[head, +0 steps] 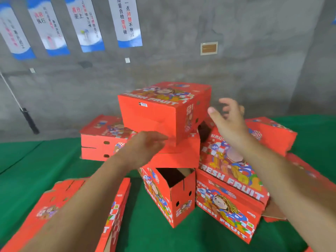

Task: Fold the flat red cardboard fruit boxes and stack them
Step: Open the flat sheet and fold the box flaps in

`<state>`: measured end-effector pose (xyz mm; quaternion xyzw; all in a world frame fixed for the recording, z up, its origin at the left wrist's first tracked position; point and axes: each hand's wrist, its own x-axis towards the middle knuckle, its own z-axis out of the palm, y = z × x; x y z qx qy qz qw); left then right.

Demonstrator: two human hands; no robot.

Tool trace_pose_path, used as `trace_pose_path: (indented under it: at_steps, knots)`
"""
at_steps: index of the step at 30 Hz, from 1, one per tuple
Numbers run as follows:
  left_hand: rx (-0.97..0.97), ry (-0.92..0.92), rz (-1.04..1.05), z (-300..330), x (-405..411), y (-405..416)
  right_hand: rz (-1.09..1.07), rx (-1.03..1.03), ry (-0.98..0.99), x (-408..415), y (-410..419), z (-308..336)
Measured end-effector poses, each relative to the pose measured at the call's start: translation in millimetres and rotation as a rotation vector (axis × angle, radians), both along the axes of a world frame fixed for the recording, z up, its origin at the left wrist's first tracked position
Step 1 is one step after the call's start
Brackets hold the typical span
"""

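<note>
A folded red fruit box sits tilted on top of a pile of other folded red boxes. My left hand is just below its near lower corner, fingers loosely apart, blurred, holding nothing. My right hand hovers beside the box's right side, fingers spread, not touching it. An open-topped folded box stands at the front of the pile. A larger closed box lies to its right. A stack of flat unfolded boxes lies at the lower left under my left forearm.
The green-covered table carries everything. More folded boxes sit at the back left and far right. A grey concrete wall with hanging banners rises behind. A dark-handled pole leans at the left.
</note>
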<state>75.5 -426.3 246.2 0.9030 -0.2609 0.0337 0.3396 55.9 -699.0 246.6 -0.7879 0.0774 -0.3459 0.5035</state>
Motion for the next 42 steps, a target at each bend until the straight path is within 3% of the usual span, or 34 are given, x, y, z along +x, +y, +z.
trace_pose_path:
  at_steps: [8, 15, 21, 28, 34, 38, 40, 42]
  knots:
    - [-0.452, 0.232, -0.023, -60, -37, -26, 0.226, 0.011, 0.119, -24, 58, -81]
    - [-0.633, 0.411, 0.086, -141, -91, 10, 0.440, 0.024, 0.367, -54, 139, -134]
    - [-0.713, 0.654, 0.370, -215, -139, 84, 0.682, 0.092, 0.706, -81, 228, -212]
    - [-0.850, 0.824, 0.707, -263, -186, 175, 0.782, 0.377, 1.062, -115, 325, -270]
    - [-0.807, 0.888, 0.824, -283, -175, 247, 0.658, 0.481, 1.109, -99, 386, -286]
    - [-0.713, 0.751, 0.894, -298, -126, 318, 0.528, 0.591, 1.167, -86, 417, -289]
    - [-0.614, 0.648, 0.915, -303, -95, 349, 0.438, 0.640, 1.165, -80, 430, -294]
    - [-0.350, 0.553, 0.894, -310, -65, 372, 0.333, 0.696, 1.154, -73, 443, -296]
